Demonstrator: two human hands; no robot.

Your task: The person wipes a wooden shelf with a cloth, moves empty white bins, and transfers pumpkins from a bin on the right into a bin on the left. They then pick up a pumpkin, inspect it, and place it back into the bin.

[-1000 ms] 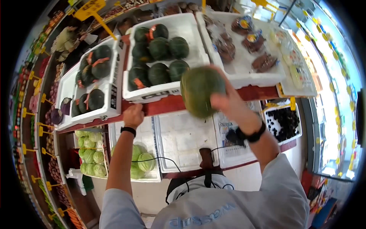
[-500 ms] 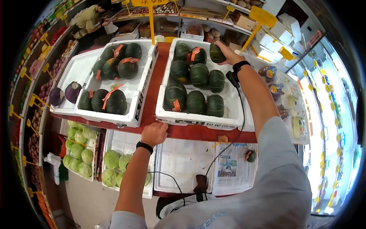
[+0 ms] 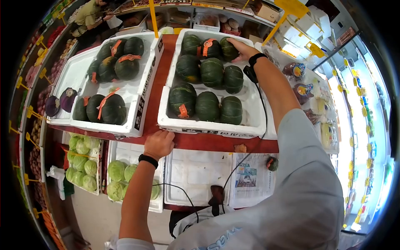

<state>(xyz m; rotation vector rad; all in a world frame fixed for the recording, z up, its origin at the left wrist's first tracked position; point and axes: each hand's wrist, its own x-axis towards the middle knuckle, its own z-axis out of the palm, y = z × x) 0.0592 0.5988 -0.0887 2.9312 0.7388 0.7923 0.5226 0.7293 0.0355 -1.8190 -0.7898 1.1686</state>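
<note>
A dark green pumpkin (image 3: pixel 228 50) stands in the back right of a white foam box (image 3: pixel 254 112), against a pumpkin with an orange label (image 3: pixel 211 48). My right hand (image 3: pixel 245 51) is closed around its right side, the fingertips partly hidden behind it. Several more green pumpkins (image 3: pixel 212 71) fill the rest of the box in rows. My left hand (image 3: pixel 159 144) is curled at the front edge of the red table (image 3: pixel 196 143), just below the box's front left corner. It appears to grip that edge; the fingertips are out of sight.
To the left, another foam box (image 3: pixel 143 89) holds labelled pumpkins, and purple eggplants (image 3: pixel 68 100) lie beside it. Cabbages (image 3: pixel 116 170) sit in lower trays. A black cable (image 3: pixel 246 158) hangs from my right wrist. Wrapped produce (image 3: pixel 303 89) lies right. A person (image 3: pixel 89 18) stands at the far left.
The pumpkin in my right hand has shifted left, closing the gap to the labelled one. My left hand stays at the table edge. The whole view has shifted slightly.
</note>
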